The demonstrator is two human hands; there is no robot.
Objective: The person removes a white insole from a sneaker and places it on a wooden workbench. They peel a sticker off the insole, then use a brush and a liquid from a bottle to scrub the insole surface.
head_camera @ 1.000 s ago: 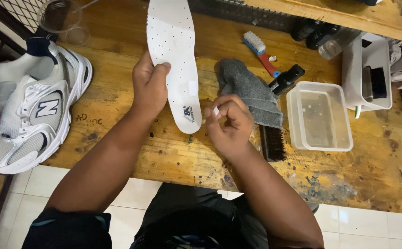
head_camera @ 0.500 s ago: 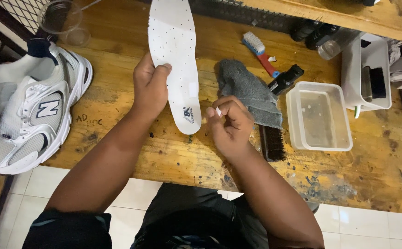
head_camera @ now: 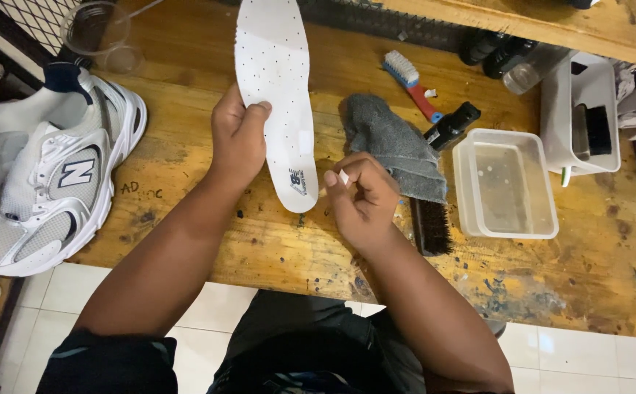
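Observation:
My left hand (head_camera: pixel 236 138) grips a white perforated insole (head_camera: pixel 278 95) by its left edge, holding it upright over the wooden workbench (head_camera: pixel 186 95), heel end down. My right hand (head_camera: pixel 361 201) sits just right of the insole's heel, fingers curled, pinching a tiny white bit (head_camera: pixel 343 177) between thumb and forefinger. A grey cloth (head_camera: pixel 398 149) lies right behind that hand, partly draped over a dark bristle brush (head_camera: pixel 431 222).
A white and silver sneaker (head_camera: pixel 48 182) lies at the bench's left end. A clear plastic tub of water (head_camera: pixel 506 184), a blue and red handled brush (head_camera: pixel 413 84), a white caddy (head_camera: pixel 579 120) and dark bottles (head_camera: pixel 493 55) stand to the right. White floor tiles show below.
The insole and both hands stay nearly still; my right hand's fingers have shifted slightly around the small white bit.

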